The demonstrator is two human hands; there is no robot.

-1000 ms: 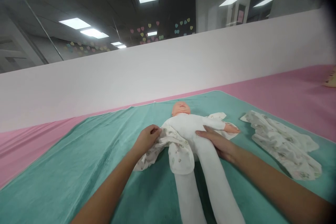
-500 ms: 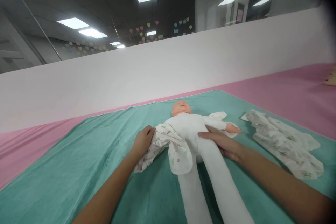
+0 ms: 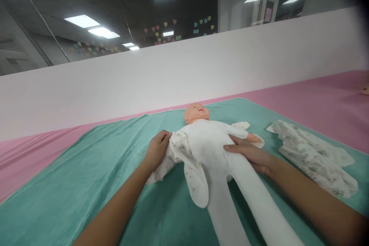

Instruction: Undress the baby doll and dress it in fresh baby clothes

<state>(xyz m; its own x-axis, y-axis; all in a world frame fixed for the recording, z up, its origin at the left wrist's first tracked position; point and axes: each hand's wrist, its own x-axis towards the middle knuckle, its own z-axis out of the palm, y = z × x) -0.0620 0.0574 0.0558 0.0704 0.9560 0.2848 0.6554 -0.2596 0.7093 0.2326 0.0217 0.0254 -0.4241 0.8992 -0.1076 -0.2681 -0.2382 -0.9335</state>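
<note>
A baby doll (image 3: 213,148) with a white cloth body and a pink plastic head lies face up, its legs pointing toward me. Its trunk is tilted, the right-hand side raised. My left hand (image 3: 158,148) is closed on a white printed baby garment (image 3: 196,184), bunched around the doll's arm on the left. With thumb on top and fingers partly hidden underneath, my right hand (image 3: 250,153) grips the doll's side at the waist. Another part of printed cloth (image 3: 241,125) shows behind the doll's other arm, whose pink hand rests on it.
A second piece of printed baby clothing (image 3: 314,157) lies crumpled to the right. Beneath everything spreads a teal sheet (image 3: 95,184) over a pink cover (image 3: 325,103). A low white wall (image 3: 144,80) with glass above runs along the back. Something beige (image 3: 365,90) shows at the right edge.
The doll's trunk has tipped over toward the left, and its head has turned and shifted a little left. The hanging garment flap has swung lower. Both hands keep their holds.
</note>
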